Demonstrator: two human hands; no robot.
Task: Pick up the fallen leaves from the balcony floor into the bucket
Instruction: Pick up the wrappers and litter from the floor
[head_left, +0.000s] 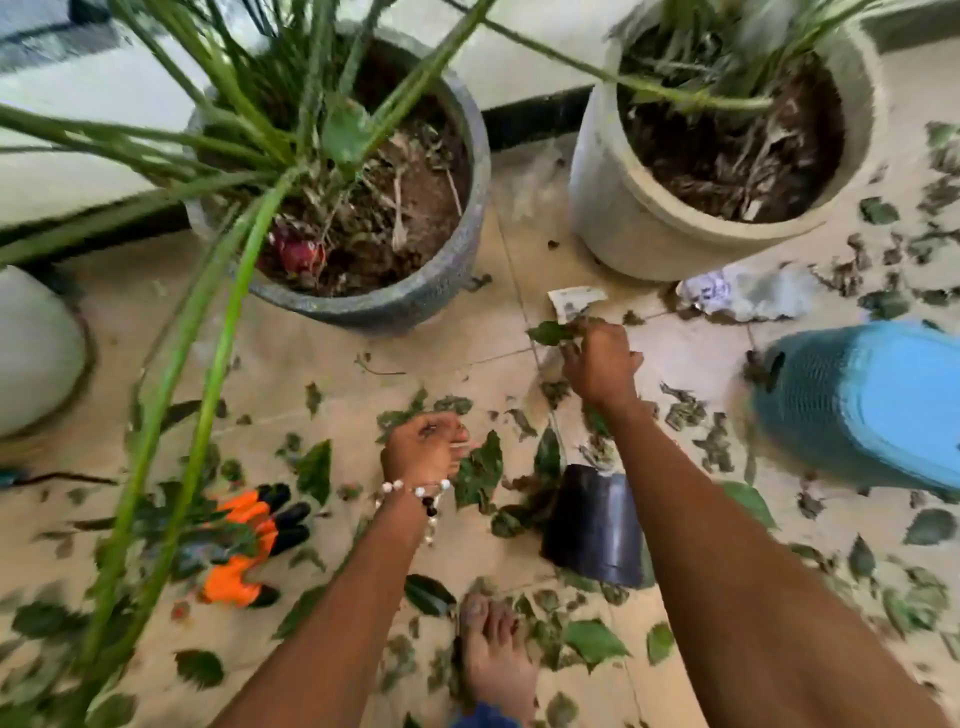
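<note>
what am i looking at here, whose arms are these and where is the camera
There is no machine here. This is one picture from a wide-angle camera worn on a person's head, looking forward and down, so the two arms are that person's own.

The right hand has a grip on green leaves lifted off the tiled balcony floor. The left hand, with a bead bracelet at the wrist, reaches down among more leaves; whether it holds one is unclear.

Fallen leaves are scattered all around. The blue bucket is at the right. Two big plant pots stand ahead, orange and black gloves lie at the left, and a small black pot lies tipped over between the arms.
</note>
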